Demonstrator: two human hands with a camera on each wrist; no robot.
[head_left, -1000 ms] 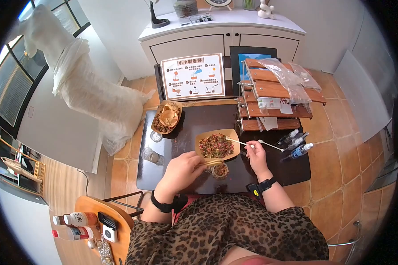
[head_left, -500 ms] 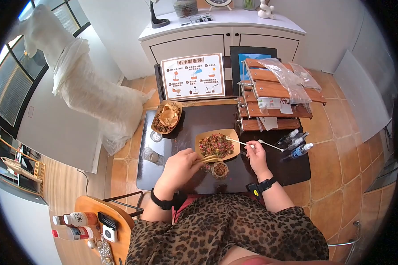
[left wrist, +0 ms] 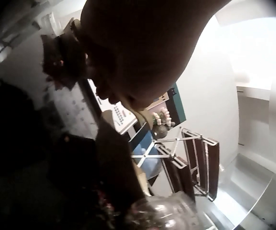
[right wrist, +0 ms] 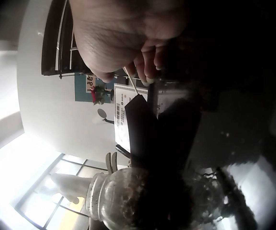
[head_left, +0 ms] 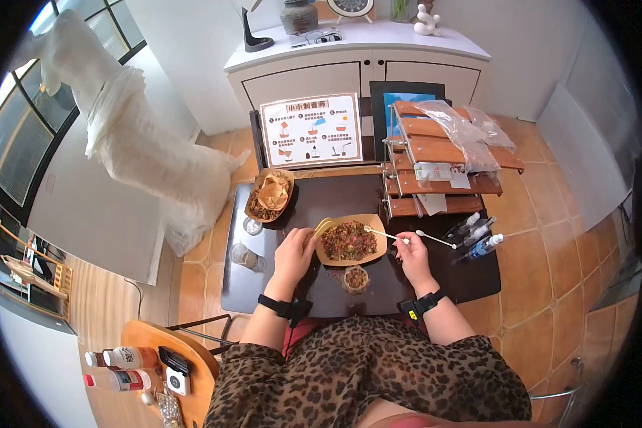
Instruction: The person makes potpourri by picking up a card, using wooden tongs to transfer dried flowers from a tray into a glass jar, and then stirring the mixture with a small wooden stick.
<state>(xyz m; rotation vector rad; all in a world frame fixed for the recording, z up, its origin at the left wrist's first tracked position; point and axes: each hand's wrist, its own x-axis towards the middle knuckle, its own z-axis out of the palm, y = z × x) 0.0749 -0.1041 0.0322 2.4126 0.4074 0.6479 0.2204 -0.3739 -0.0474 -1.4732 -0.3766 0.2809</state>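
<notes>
In the head view, my left hand [head_left: 294,258] grips gold tongs [head_left: 324,225] at the left rim of a brown paper tray [head_left: 375,223]. Dried reddish-green flower bits [head_left: 349,241] heap inside that tray. On the other side, my right hand [head_left: 413,258] pinches a thin white stick [head_left: 385,234] whose far end lies over the heap; the right wrist view shows the stick [right wrist: 131,81] by the thumb. Below the tray stands a small glass jar [head_left: 355,279] with dried bits in it, between both hands. Its clear wall [right wrist: 110,203] fills the bottom of the right wrist view.
A second white stick [head_left: 436,239] and several small bottles [head_left: 486,246] are at right, behind them a wooden folding rack [head_left: 446,150]. Another paper tray [head_left: 287,195] with crumpled paper, a lid [head_left: 252,226] and a clear cup [head_left: 243,256] lie left. A picture sheet [head_left: 311,132] stands behind.
My left hand has moved the tongs from over the jar up and left to the tray's left rim. The right hand stays nearly in place with the stick.
</notes>
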